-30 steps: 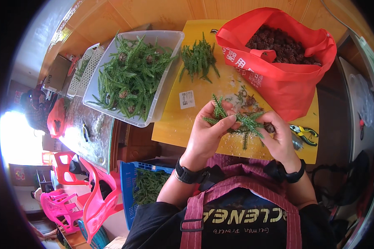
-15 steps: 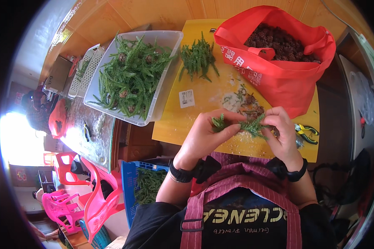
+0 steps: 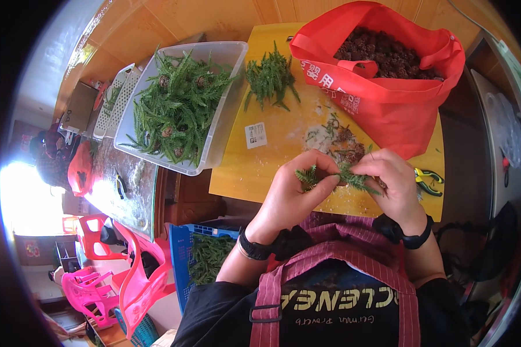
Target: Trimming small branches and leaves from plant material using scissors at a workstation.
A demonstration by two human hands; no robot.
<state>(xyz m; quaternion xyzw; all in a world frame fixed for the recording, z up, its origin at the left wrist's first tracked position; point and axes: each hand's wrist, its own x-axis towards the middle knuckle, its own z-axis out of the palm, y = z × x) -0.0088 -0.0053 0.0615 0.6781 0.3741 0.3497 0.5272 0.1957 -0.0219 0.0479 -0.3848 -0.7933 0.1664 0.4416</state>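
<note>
— When looking down from the head, how to read the left hand (image 3: 297, 186) and the right hand (image 3: 398, 184)?

— Both nearly closed, thumb and fingertips pinched on a green sprig (image 3: 353, 177). Anything more tucked inside the right palm? Impossible to tell; hidden by fingers.

— And why pinched from two sides?

— Probably for steadiness: braced at the left, handled finely at the right. Held over the near part of the yellow board (image 3: 243, 179), perhaps for a close view and to let loose bits drop there.

— Why such a layout around?

— Apparently for easy reach. Beyond the hands, a bunch of greenery (image 3: 271, 82); left of that, a clear bin (image 3: 224, 105) heaped with leafy sprigs (image 3: 179, 113); to the right, a red bag (image 3: 396, 115) of pine cones (image 3: 382, 55), gaping, likely for access. Just beside the right hand, yellow-and-black pliers (image 3: 427, 173), perhaps parked there for that side.

— And the sprig, relative to each hand?

— Between the two, touching both: right of the left thumb, left of the right fingertips. Nearer to the striped apron (image 3: 344, 253) than the crumbly scraps (image 3: 330, 139).
</note>
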